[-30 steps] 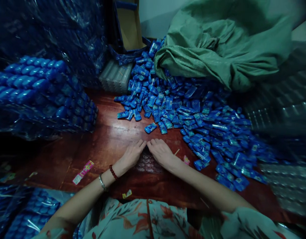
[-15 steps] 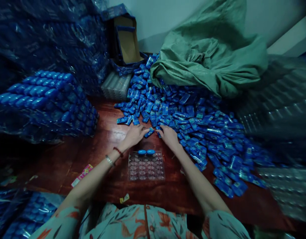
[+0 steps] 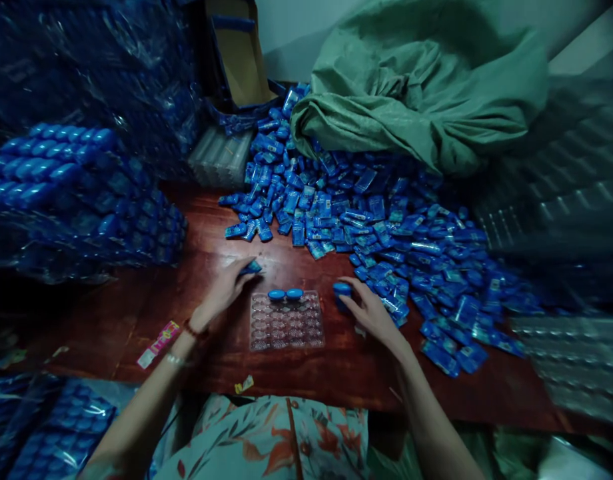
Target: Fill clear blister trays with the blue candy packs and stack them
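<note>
My left hand (image 3: 229,283) is closed on a small blue packet (image 3: 251,267), held a little left of the clear plastic tray (image 3: 286,337). On the other side of that tray, my right hand (image 3: 369,308) grips another blue packet (image 3: 342,291) between thumb and fingers. The tray lies flat in front of me and has rows of moulded hollows. Two blue packets (image 3: 285,294) sit side by side in its far row. Beyond my hands spreads a large heap of loose blue packets (image 3: 331,210).
A green sack (image 3: 411,107) lies over the back of the heap. Filled, wrapped blue trays (image 3: 86,200) are stacked at left. Clear empty trays stand at back left (image 3: 219,157) and right (image 3: 576,360). A pink wrapper (image 3: 159,343) lies on the wooden table (image 3: 201,220).
Both hands have drawn back from the heap's edge and moved apart, left hand to the left, right hand to the right, each with a blue packet. The view has shifted slightly.
</note>
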The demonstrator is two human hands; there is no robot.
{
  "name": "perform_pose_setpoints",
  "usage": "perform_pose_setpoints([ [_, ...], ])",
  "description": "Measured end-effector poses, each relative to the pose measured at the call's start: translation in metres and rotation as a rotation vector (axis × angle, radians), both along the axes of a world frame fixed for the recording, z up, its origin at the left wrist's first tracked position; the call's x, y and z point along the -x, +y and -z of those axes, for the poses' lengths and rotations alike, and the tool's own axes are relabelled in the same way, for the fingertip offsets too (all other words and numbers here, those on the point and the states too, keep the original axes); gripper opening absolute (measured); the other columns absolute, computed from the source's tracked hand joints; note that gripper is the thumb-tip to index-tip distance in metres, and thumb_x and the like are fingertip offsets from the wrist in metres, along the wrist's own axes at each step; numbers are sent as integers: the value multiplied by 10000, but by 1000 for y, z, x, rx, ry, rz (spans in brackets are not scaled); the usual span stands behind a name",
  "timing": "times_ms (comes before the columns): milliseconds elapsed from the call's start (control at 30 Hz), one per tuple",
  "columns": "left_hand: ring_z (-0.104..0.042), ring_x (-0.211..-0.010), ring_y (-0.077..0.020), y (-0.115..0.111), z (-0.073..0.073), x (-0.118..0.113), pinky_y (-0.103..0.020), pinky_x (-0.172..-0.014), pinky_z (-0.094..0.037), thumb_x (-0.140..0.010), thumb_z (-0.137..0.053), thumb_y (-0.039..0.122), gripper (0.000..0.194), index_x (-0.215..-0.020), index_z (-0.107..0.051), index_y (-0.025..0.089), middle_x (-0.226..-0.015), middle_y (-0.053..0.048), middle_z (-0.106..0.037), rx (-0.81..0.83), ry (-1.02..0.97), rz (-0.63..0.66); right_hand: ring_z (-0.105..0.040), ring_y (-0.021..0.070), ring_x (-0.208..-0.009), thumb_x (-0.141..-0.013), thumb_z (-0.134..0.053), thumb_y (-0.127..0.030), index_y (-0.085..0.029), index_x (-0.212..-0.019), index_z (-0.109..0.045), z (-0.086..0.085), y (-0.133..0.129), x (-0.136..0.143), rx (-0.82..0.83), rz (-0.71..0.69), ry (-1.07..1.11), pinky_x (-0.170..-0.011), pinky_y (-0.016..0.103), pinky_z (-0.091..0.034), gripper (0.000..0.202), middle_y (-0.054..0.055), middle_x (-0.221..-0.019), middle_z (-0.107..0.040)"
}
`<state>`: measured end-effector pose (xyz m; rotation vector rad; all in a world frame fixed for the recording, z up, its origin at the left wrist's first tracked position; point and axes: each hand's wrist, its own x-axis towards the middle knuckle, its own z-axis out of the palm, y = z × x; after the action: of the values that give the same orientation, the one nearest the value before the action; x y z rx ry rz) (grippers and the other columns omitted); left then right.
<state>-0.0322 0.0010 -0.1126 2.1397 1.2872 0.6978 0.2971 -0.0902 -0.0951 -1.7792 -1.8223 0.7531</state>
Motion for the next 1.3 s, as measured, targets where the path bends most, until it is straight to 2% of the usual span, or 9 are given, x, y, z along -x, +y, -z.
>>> perform_pose_setpoints([
  [133, -632, -879, -200, -68, 0, 37, -336, -782, -514, -881, -474, 289, 377, -1243, -516, 196, -1015, -90, -643, 117, -4, -79, -618, 199, -867, -830, -581, -378, -239, -1081, -593, 6, -35, 25, -31, 146, 359, -776, 334, -505, 287, 48, -1003, -652],
  [300, -645, -764, -172, -117, -14, 11, -280, -674, -525, -855, -538, 334, 368, -1187, -480, 186, -875, -32, -666, 267, -87, -224, -639, 188, -900, -823, -615, -251, -231, -971, -619, 26, -38, 68, -298, 155, 456, -843, 357, -515, 149, 42, -950, -679],
  [400, -635, -802, -169, -120, -15, -16, -289, -726, -525, -863, -550, 339, 211, -1015, -568, 194, -893, -30, -652, 160, -116, -276, -643, 177, -923, -850, -560, -146, -227, -1005, -626, 39, -31, 72, -457, 43, 408, -852, 348, -525, 187, 51, -969, -678],
  [533, -610, -906, -164, -113, -3, -31, -282, -780, -523, -906, -469, 198, 221, -1091, -591, 207, -1003, -67, -602, -133, -95, -165, -628, 182, -998, -874, -483, -78, -223, -1139, -587, 42, -28, 64, -501, -176, 261, -871, 340, -534, 320, 81, -1050, -653],
  [767, -561, -985, -190, -99, 17, -30, -338, -837, -522, -903, -424, 95, 395, -1284, -463, 196, -1058, -96, -611, -321, 9, 41, -618, 195, -939, -868, -401, -43, -190, -1220, -531, 21, -27, 60, -533, -341, -164, -769, 309, -561, 403, 101, -983, -633],
  [900, -543, -994, -206, -91, 15, -29, -375, -853, -520, -918, -395, 110, 346, -1242, -508, 159, -1073, -118, -611, -378, 87, 216, -613, 192, -931, -878, -364, -36, -152, -1246, -504, 14, -27, 61, -527, -402, -273, -750, 299, -558, 410, 123, -994, -636],
  [1033, -543, -1011, -205, -89, 11, -21, -367, -848, -522, -932, -372, 122, 342, -1247, -505, 139, -1069, -130, -605, -400, 94, 291, -595, 205, -1024, -914, -379, -88, -150, -1248, -507, 19, -33, 54, -628, -486, -317, -793, 320, -556, 362, 141, -1055, -640],
  [1133, -540, -1039, -206, -95, 16, -13, -359, -848, -518, -935, -358, 120, 347, -1245, -508, 152, -1069, -129, -600, -416, 57, 279, -565, 217, -1101, -907, -413, -93, -143, -1232, -521, 30, -42, 48, -707, -499, -278, -856, 352, -544, 346, 145, -1084, -641],
  [1300, -548, -1030, -191, -111, 31, -7, -351, -843, -508, -887, -421, 59, 375, -1222, -517, 199, -1071, -109, -597, -368, -36, 88, -576, 223, -1085, -856, -469, -49, -151, -1280, -477, 45, -54, 50, -703, -372, -185, -844, 369, -555, 436, 144, -1060, -642],
])
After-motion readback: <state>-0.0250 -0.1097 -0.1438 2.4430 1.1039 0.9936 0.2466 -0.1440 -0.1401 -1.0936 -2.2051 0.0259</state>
